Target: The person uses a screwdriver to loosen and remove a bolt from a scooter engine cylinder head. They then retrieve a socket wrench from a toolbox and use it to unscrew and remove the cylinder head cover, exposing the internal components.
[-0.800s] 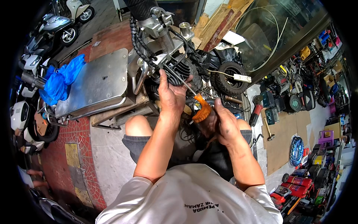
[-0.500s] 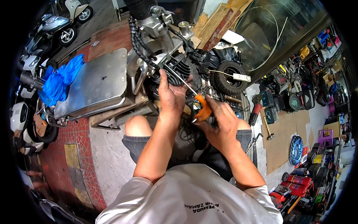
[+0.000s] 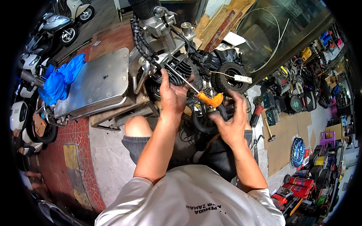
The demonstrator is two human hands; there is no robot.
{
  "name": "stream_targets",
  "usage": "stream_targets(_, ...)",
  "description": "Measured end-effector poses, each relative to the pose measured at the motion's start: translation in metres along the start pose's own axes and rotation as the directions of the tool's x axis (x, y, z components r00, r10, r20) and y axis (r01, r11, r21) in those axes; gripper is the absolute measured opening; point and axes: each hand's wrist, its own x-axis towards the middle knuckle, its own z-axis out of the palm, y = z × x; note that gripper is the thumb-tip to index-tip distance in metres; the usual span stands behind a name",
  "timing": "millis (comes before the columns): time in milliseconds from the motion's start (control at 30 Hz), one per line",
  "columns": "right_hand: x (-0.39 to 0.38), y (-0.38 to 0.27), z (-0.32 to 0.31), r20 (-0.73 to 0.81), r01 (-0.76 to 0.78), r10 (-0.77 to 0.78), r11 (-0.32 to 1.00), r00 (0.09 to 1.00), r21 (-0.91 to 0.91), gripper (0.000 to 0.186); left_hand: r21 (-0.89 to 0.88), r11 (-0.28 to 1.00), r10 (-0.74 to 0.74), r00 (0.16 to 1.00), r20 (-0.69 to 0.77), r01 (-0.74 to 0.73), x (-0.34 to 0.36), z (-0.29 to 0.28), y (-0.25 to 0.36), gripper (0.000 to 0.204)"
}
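Note:
My left hand [image 3: 171, 92] grips a black finned part [image 3: 183, 69] on a metal bike assembly [image 3: 158, 28], its thumb up beside the thin steel shaft [image 3: 183, 79] of a tool. The tool's orange curved handle [image 3: 209, 98] sticks out toward the lower right, past the left hand's fingers. My right hand [image 3: 233, 116] is open just right of and below the handle, fingers curved and apart, with nothing visible in them. A dark tyre and loose cables lie beneath the handle, partly hidden.
Left, a metal box [image 3: 96, 79] on a wooden stand, a blue plastic bag [image 3: 60, 86], parked scooters [image 3: 56, 26] and another person's limbs [image 3: 32, 175]. Right, a power strip [image 3: 242, 78] beside a tyre, a hammer [image 3: 270, 130] on cardboard, assorted tools and planks [image 3: 222, 22].
My right hand has come off the orange handle and spread its fingers. The handle has turned, its curved end now pointing right. My left hand stays in nearly the same place.

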Motion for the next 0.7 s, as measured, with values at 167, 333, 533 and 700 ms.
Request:
stream_targets(167, 0.010, 0.008, 0.001, 0.275, -0.033, 0.012, 0.997, 0.961, 0.071, 0.036, 0.024, 1.000, 0.012, 1.000, -0.018, -0.011, -0.003, 0.004, 0.003, 0.068)
stream_targets(333, -0.008, 0.007, 0.017, 0.750, -0.814, 0.327, 0.126, 0.574, 0.568, 0.058, 0.040, 0.999, -0.008, 1.000, 0.001, 0.008, -0.003, 0.001, 0.002, 0.068)
stream_targets(533, -0.011, -0.001, 0.010, 0.211, 0.039, -0.060, 0.994, 0.976, 0.104, 0.046, 0.055, 0.998, -0.021, 1.000, 0.013, 0.020, -0.003, -0.004, 0.002, 0.068)
stream_targets(700, 0.007, -0.015, 0.008, 0.161, 0.227, -0.227, 0.974, 0.961, 0.019, 0.034, 0.051, 0.999, 0.008, 1.000, 0.014, -0.008, -0.003, -0.002, 0.002, 0.066)
